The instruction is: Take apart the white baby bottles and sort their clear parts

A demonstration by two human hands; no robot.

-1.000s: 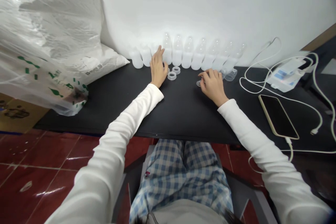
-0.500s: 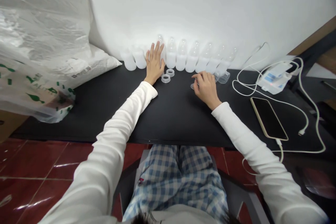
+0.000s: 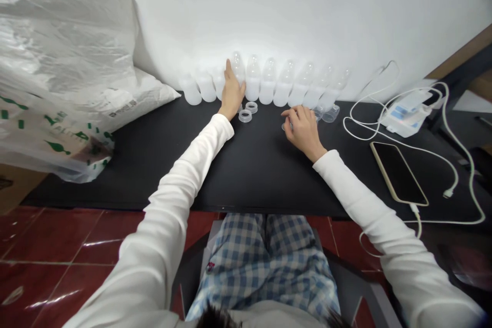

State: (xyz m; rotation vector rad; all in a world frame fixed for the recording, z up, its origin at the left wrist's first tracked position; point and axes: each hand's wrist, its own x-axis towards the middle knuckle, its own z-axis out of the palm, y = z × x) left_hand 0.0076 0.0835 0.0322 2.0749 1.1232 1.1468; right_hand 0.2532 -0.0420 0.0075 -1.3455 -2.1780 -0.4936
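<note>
Several translucent plastic bottles (image 3: pixel 269 82) stand in a row along the white wall at the back of a black table (image 3: pixel 249 164). My left hand (image 3: pixel 231 93) reaches into the row's left part, fingers curled round one bottle. Two clear plastic rings (image 3: pixel 248 111) lie just to its right. My right hand (image 3: pixel 302 126) rests on the table in front of the bottles, fingers bent and pinching a small clear ring (image 3: pixel 285 125). One bottle (image 3: pixel 330 113) lies on its side at the row's right end.
A large plastic bag (image 3: pixel 57 72) fills the left side of the table. A phone (image 3: pixel 398 172) on a white cable (image 3: pixel 453 164) lies at the right, with a white power strip (image 3: pixel 407 111) behind it. Red floor tiles and checked trousers show below the table edge.
My left hand went from lying flat against the bottles to curling round one. My right hand has barely moved. The view shifted slightly.
</note>
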